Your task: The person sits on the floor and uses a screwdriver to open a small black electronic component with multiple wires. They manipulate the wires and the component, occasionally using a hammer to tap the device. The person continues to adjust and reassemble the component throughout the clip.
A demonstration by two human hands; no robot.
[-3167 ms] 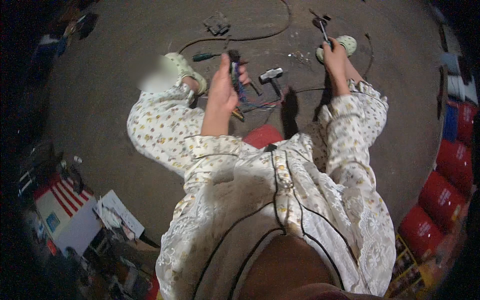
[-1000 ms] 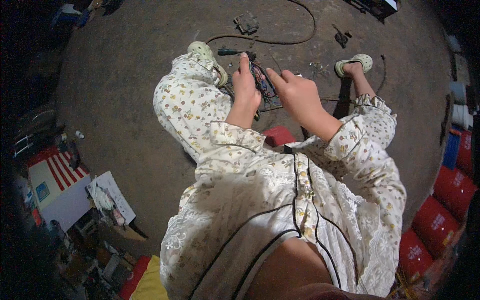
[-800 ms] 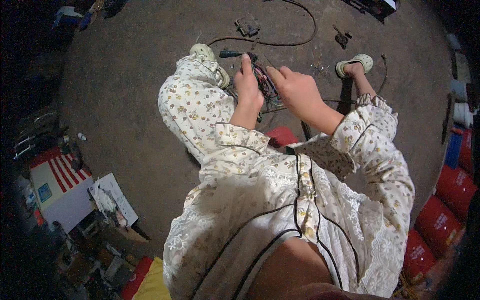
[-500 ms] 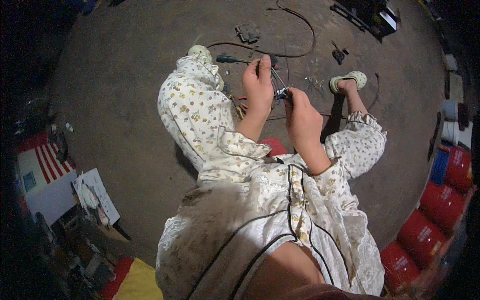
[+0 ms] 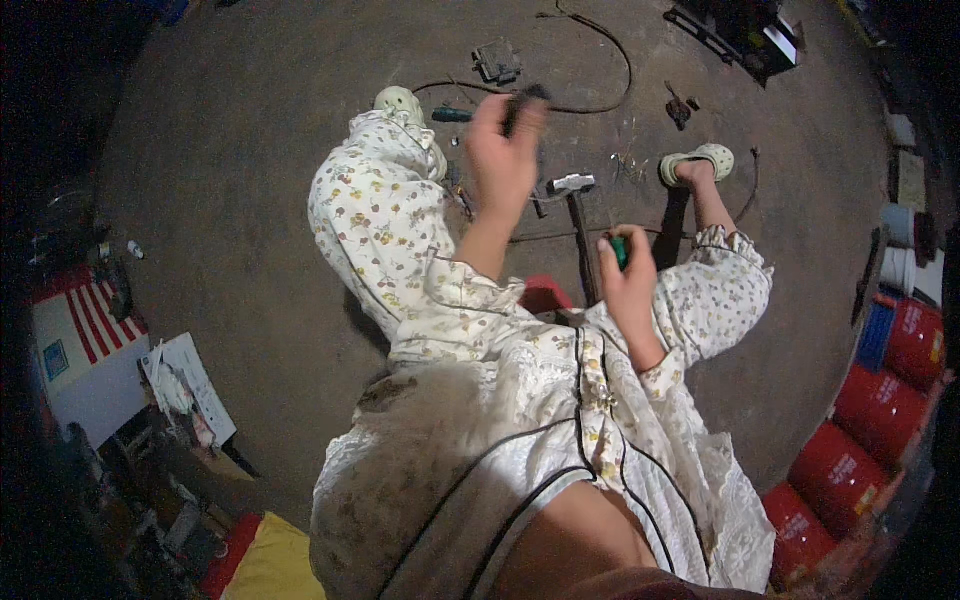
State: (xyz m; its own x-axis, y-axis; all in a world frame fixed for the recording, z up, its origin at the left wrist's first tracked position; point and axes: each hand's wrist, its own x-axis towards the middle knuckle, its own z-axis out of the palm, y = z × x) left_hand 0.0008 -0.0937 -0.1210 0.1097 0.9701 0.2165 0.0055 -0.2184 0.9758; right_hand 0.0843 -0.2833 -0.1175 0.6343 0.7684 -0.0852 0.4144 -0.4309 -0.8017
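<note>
The person's two hands are apart. The left hand (image 5: 500, 165) is closed on a dark thing (image 5: 530, 97), but it looks too blurry to tell what it is. The right hand (image 5: 630, 288), nearer and to the right, is wrapped around a green handle (image 5: 620, 251). Between them, a hammer (image 5: 572, 184) lies on the floor (image 5: 240, 200). A gray metal part (image 5: 497, 62) sits farther away.
</note>
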